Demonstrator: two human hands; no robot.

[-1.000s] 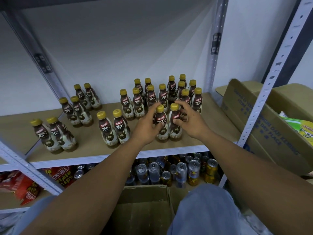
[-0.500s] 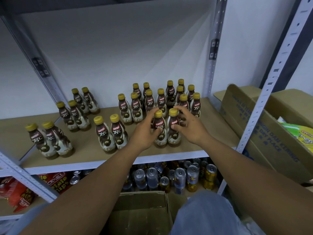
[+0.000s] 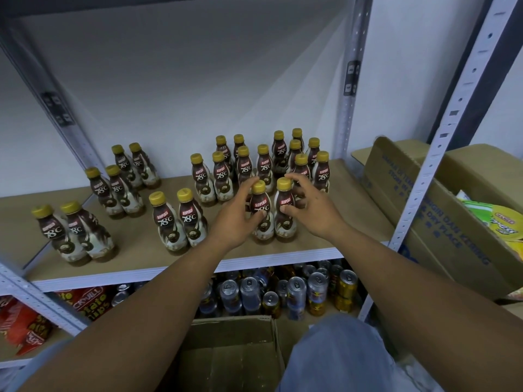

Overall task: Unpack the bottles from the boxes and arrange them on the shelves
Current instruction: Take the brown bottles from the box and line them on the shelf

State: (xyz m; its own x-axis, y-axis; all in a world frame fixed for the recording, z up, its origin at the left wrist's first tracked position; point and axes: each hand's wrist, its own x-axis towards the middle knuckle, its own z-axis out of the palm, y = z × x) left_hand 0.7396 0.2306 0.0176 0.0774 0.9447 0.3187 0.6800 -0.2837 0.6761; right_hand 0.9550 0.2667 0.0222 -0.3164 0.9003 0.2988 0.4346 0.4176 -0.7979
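Brown left bottle (image 3: 260, 205) and right bottle (image 3: 283, 197) stood touching on the shelf's (image 3: 359, 202) near right. Left hand (image 3: 233, 222) and right hand (image 3: 317, 213) had fingers (image 3: 249, 188) curled loosely round one each. A snagged release could topple them.

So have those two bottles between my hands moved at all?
No. The two bottles keep the same gap to the pair left of them and to the shelf edge.

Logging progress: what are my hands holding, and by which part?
Left hand holds the left front Kopiko bottle, right hand the right front Kopiko bottle, both round the label.
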